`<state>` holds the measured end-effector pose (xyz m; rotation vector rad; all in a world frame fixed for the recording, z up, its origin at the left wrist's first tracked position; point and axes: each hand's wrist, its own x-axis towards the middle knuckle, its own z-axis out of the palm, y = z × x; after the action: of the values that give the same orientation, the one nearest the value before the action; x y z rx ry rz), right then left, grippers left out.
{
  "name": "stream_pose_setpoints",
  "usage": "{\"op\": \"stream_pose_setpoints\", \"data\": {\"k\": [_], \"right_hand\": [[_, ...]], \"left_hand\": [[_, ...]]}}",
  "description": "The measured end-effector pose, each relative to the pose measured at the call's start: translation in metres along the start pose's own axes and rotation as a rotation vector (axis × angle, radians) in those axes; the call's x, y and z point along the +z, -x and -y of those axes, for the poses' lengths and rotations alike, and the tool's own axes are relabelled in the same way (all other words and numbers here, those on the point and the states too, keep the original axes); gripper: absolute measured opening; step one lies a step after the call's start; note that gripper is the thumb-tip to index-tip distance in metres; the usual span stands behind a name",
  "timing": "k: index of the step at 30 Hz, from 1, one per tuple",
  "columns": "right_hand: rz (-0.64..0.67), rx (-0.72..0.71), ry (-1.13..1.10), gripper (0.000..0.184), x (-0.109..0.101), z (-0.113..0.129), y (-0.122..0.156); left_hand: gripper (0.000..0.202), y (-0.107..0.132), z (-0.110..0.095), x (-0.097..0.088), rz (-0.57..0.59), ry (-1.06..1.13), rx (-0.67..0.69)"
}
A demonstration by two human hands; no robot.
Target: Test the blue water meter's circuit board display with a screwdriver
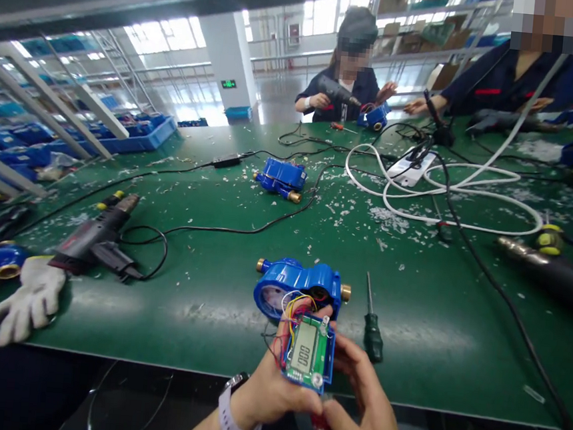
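A blue-housed LCD circuit board sits in the person's hands, its long axis pointing away from them, toward the blue water meter body. Red, yellow and white leads join the two. The left grip is closed around the board's left side and is the nearer hand. The right grip curls in from the other side, its fingers at or just beside the housing's right edge; whether it is gripping, I cannot tell. The meter body appears to rest on the green counter just beyond the hands, with its brass ends out to either side. A screwdriver lies close on the right, and a heat gun and white work glove lie well to the left.
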<state>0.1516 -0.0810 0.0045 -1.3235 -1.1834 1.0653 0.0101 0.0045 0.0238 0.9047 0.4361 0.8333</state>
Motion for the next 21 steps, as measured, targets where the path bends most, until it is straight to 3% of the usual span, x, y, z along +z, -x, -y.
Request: {"op": "stream_pose_setpoints", "data": {"k": [6, 10, 16, 18, 21], "right_hand": [[-0.085, 0.012, 0.053, 0.049, -0.02, 0.008, -0.028], [-0.113, -0.005, 0.058, 0.062, -0.035, 0.027, -0.051], [-0.081, -0.001, 0.098, 0.068, -0.051, 0.04, -0.081], [-0.102, 0.008, 0.045, 0.069, -0.054, 0.04, -0.09], [-0.121, 0.005, -0.028, 0.071, -0.052, 0.038, -0.105]], "left_hand": [[0.101, -0.024, -0.016, 0.01, 0.108, -0.073, -0.055], [0.099, -0.043, -0.032, 0.013, 0.123, -0.205, -0.06], [0.074, -0.05, -0.065, 0.005, 0.188, -0.32, -0.093], [0.065, -0.047, -0.074, -0.008, 0.106, -0.498, -0.088], [0.043, -0.051, -0.083, -0.037, -0.166, -0.821, 0.16]]}}
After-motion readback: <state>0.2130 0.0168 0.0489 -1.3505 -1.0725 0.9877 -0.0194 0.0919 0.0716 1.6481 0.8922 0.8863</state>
